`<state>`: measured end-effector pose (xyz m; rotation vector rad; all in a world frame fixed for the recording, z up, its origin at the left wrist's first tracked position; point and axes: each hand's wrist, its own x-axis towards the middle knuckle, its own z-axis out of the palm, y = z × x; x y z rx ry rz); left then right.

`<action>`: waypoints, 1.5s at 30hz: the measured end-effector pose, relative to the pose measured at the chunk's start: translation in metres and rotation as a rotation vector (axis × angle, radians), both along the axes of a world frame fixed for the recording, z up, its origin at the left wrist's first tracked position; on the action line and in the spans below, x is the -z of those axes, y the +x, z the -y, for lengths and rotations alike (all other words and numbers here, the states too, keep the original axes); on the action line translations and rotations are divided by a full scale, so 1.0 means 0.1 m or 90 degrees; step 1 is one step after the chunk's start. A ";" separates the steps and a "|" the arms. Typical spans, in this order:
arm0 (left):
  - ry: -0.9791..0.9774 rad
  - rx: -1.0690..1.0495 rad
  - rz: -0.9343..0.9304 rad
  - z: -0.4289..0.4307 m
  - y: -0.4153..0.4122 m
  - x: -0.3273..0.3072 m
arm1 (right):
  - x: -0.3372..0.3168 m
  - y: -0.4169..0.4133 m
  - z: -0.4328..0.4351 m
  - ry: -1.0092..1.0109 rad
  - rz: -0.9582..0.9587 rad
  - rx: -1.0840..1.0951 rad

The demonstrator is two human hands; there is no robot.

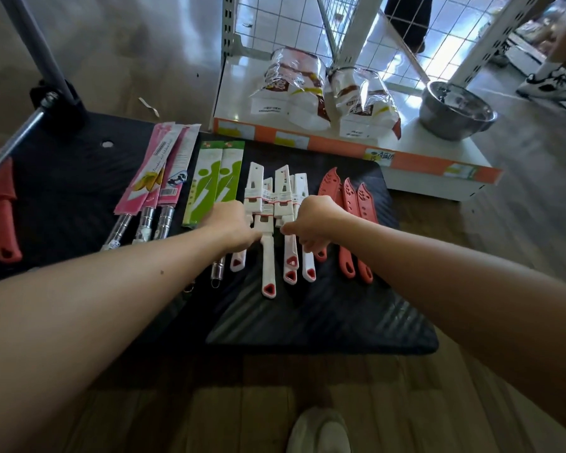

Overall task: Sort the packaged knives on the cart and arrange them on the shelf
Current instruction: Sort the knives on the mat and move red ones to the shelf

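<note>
The black cart deck (307, 322) fills the middle of my view, with the white shelf (236, 103) just beyond its far edge. The shelf base carries two clear bags (294, 89) and a steel bowl (455, 109).

On the deck the knives lie in rows by kind: pink-sleeved knives (159, 178) to the left, then green-carded knives (214, 181), the white knives (276, 204) in the middle and coral sheathed knives (350, 204) to the right. One red knife (0, 207) sits apart at the far left.

I judge the white knives to be light and stiff, with hard plastic handles and blades under card-and-plastic guards. The smooth handles will probably slide against one another when bunched. I would take them around the handles just below the guards, where the bundle is thickest, and keep them flat so none slips out.

My left hand (232, 227) sits at the left edge of the white group, its fingers (254, 238) curled tight against the longest white handle. My right hand (314, 220) closes over the right-hand handles of the same group, fingers (290, 228) folded narrowly round them. On both hands the fingertips are hidden underneath, so I cannot tell how many knives each one holds.
</note>
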<state>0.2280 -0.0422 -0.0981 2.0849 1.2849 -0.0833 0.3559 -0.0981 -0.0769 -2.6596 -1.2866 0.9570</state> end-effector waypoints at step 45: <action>0.059 -0.211 -0.242 -0.75 -2.02 0.04 | 0.03 -1.82 -1.20 0.014 -0.015 -0.356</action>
